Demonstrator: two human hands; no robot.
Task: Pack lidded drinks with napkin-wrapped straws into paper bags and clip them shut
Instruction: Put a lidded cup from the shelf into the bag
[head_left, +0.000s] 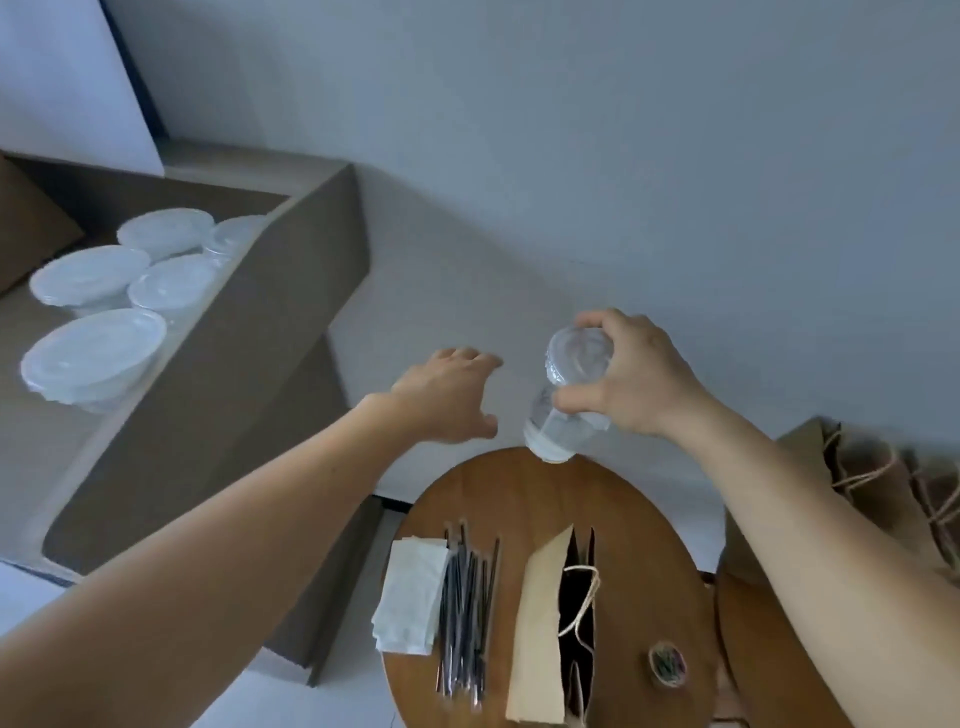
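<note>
On left ledge (31, 447) — five lidded cups (93, 353)

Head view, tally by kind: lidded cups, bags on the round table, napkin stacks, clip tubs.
Lidded cups: 6 (5 in the box, 1 in the right hand)
Paper bag on the round table: 1
Napkin stack: 1
Clip tub: 1
Total: 9

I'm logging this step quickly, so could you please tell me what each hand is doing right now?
Left hand: open, holding nothing.
Right hand: gripping the lidded cup.
</note>
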